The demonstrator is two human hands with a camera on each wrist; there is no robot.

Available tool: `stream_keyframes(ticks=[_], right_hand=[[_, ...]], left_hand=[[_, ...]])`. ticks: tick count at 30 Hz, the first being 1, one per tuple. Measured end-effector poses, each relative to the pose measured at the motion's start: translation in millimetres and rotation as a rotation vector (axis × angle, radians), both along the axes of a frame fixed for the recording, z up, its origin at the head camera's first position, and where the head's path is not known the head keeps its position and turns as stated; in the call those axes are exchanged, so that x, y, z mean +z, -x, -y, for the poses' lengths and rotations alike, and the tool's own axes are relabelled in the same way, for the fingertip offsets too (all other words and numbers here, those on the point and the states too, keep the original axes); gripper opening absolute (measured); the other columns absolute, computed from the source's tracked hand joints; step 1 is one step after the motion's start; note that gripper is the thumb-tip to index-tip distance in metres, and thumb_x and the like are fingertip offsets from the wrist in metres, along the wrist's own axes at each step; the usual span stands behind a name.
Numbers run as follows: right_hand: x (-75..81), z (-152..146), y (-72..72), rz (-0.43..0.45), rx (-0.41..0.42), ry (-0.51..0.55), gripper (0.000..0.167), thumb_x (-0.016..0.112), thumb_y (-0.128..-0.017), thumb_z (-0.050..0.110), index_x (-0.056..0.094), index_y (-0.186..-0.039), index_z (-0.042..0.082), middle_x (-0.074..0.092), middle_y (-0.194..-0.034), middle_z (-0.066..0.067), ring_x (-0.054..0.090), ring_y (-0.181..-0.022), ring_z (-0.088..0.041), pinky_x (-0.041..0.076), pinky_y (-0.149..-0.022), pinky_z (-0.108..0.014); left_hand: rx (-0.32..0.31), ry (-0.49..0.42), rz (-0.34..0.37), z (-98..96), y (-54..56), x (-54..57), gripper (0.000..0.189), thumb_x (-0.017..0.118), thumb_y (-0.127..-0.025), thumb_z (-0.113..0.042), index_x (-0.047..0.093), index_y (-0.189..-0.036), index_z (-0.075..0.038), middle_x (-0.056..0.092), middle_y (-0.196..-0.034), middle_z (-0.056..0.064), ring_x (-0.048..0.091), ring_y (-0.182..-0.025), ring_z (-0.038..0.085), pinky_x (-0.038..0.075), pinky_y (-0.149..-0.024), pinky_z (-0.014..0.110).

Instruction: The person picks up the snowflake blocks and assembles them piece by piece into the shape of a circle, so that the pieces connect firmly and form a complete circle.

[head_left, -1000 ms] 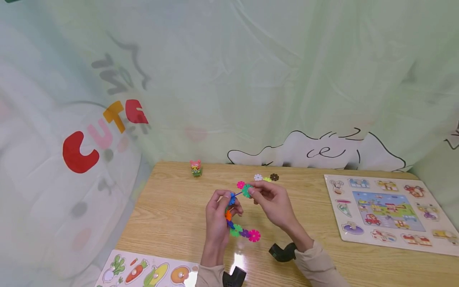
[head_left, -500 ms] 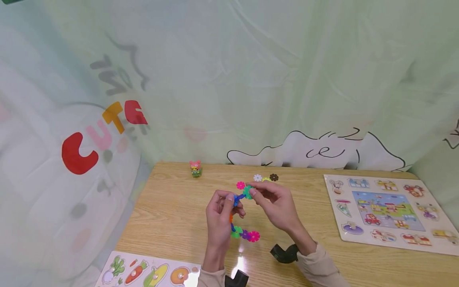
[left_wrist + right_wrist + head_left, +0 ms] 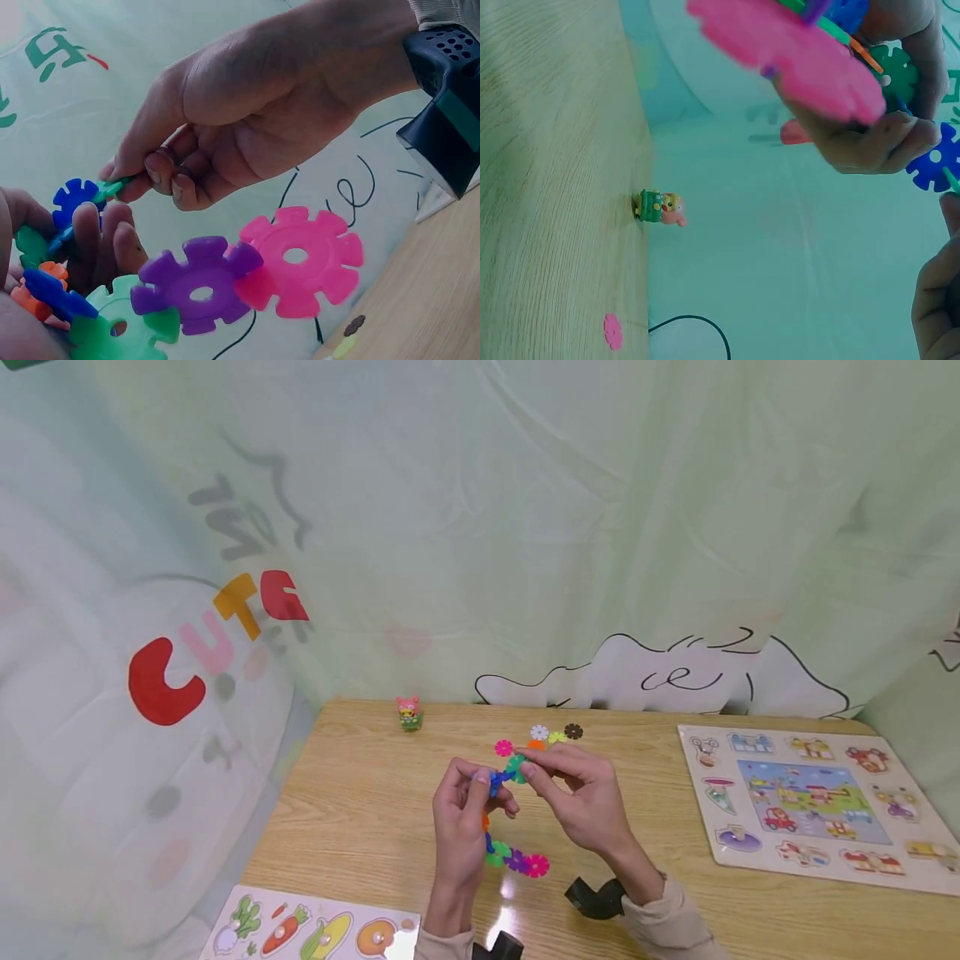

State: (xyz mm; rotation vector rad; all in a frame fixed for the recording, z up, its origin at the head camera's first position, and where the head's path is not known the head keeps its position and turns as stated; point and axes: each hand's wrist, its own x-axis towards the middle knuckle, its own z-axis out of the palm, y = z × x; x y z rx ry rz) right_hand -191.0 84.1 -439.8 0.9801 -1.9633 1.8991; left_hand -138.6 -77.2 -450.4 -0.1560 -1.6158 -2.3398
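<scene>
In the head view my left hand [image 3: 459,835] grips a chain of notched plastic discs, its thumb on a blue one [image 3: 495,783]. The chain's lower end hangs out past the palm: light green [image 3: 139,334], purple [image 3: 165,281] and pink [image 3: 330,262] discs in the left wrist view. An orange disc [image 3: 52,277] and others are partly hidden by the fingers. My right hand [image 3: 588,797] pinches a green disc [image 3: 516,768] between thumb and fingers, right at the chain's upper blue disc [image 3: 73,199]. A darker green disc [image 3: 900,79] shows inside the left hand in the right wrist view.
Loose discs lie beyond the hands: pink [image 3: 503,748], orange [image 3: 536,745], white [image 3: 539,732], yellow [image 3: 556,737] and brown [image 3: 573,731]. A small pink-and-green toy figure [image 3: 408,713] stands at the back. A vehicle puzzle board [image 3: 757,853] lies right, a vegetable board [image 3: 318,906] front left.
The upper blue disc has turned from edge-on to flatter, and the green disc is slightly lower. Both hands have shifted slightly right; the pink end hangs lower. The loose orange disc shows more.
</scene>
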Motion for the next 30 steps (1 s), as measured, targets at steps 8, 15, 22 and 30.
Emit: stream_keyframes(ticks=[8,15,22,30], right_hand=[[-4.5,0,2.9,0.034,-0.046,-0.067,0.029,0.073,-0.091,-0.013,0.073,-0.118,-0.002,0.075,-0.082,-0.009,0.067,-0.07,-0.011,0.06,-0.071,-0.021],[-7.5,0,4.6,0.052,-0.067,-0.084,0.02,0.075,-0.091,-0.011,0.075,-0.107,0.0,0.076,-0.084,-0.011,0.069,-0.071,-0.008,0.062,-0.071,-0.022],[-10.5,4,4.9,0.072,-0.068,-0.119,0.015,0.077,-0.092,-0.005,0.078,-0.103,0.005,0.078,-0.092,-0.009,0.067,-0.07,-0.012,0.059,-0.064,-0.023],[-12.9,3,7.5,0.078,-0.09,-0.148,0.015,0.078,-0.092,-0.003,0.081,-0.102,0.008,0.077,-0.096,-0.005,0.065,-0.075,-0.011,0.059,-0.067,-0.023]], left_hand=[[-0.071,0.053,0.144,6.9,-0.6,-0.7,0.035,0.039,-0.114,-0.021,0.057,-0.123,0.008,0.069,-0.086,0.003,0.071,-0.074,0.015,0.061,-0.071,0.026],[-0.187,0.115,0.217,12.6,2.6,-4.8,0.051,0.032,-0.117,-0.035,0.062,-0.13,0.004,0.069,-0.089,0.002,0.07,-0.077,0.015,0.057,-0.069,0.025],[-0.146,0.064,0.275,12.6,4.7,-7.1,0.046,0.028,-0.11,-0.018,0.065,-0.118,0.009,0.069,-0.083,0.002,0.064,-0.066,0.013,0.051,-0.053,0.02],[-0.128,0.036,0.262,12.6,7.1,-12.2,0.044,0.029,-0.106,-0.011,0.066,-0.118,0.011,0.066,-0.08,0.001,0.056,-0.053,0.01,0.044,-0.046,0.018]])
